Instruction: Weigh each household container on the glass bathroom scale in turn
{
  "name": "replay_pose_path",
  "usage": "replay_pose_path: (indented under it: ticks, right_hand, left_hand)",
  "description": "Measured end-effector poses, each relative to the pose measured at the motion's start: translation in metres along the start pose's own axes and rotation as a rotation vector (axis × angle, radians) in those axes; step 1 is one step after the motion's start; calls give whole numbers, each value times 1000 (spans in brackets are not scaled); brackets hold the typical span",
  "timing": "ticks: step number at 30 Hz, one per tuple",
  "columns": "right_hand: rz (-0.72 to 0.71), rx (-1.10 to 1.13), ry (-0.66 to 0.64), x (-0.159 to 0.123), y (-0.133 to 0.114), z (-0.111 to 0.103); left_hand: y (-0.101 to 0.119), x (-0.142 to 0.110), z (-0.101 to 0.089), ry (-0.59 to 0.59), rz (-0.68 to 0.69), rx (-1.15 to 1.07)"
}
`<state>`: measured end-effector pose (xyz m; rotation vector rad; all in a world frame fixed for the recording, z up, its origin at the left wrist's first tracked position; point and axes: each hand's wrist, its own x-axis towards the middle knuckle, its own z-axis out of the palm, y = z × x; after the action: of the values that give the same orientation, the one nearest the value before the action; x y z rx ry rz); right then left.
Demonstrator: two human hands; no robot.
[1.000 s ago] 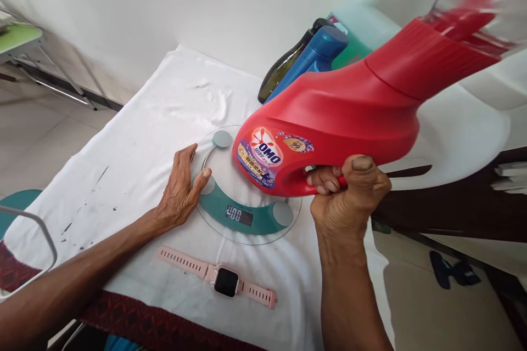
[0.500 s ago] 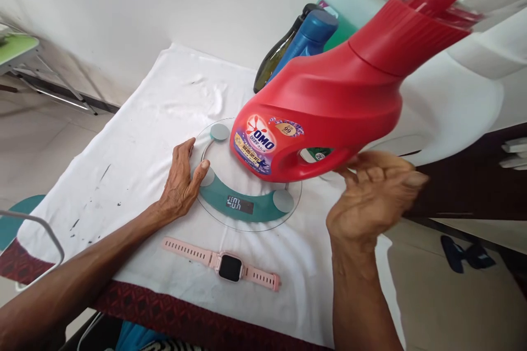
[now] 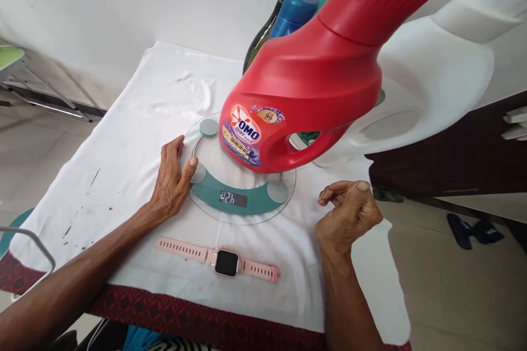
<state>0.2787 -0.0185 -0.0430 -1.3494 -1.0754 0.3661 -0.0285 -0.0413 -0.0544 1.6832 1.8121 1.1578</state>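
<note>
A red OMO laundry detergent bottle stands on a round glass scale, leaning to the right in this wide view. Digits show on the scale's display, seen upside down. At the scale's left rim, my left hand rests with thumb and fingers apart, touching the glass edge. My right hand is to the right of the scale, over the cloth, fingers curled in and nothing visible in them. It is apart from the bottle. In front of the scale lies a pink smartwatch with its strap stretched out.
Behind the red bottle stand a blue-capped bottle and a dark green bottle. A large white rounded object stands to the right. White cloth covers the table. Dark slippers lie on the floor at right.
My right hand has come away from beside the bottle's base, moved down, and its fingers have curled. The display digits differ. The whole view has shifted slightly; my left hand keeps its place at the scale.
</note>
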Motion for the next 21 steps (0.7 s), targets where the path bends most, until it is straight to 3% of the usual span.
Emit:
replay_pose_path:
  ticks: [12, 16, 21]
  right_hand:
    - [34, -2, -75, -3, 7, 1]
    - [-33, 133, -93, 7, -18, 9]
    - [-105, 276, -331, 29, -67, 36]
  left_hand:
    - [0, 2, 0, 0, 1, -1]
    - [1, 1, 0, 6, -9, -12]
    - [1, 0, 2, 20, -3, -52]
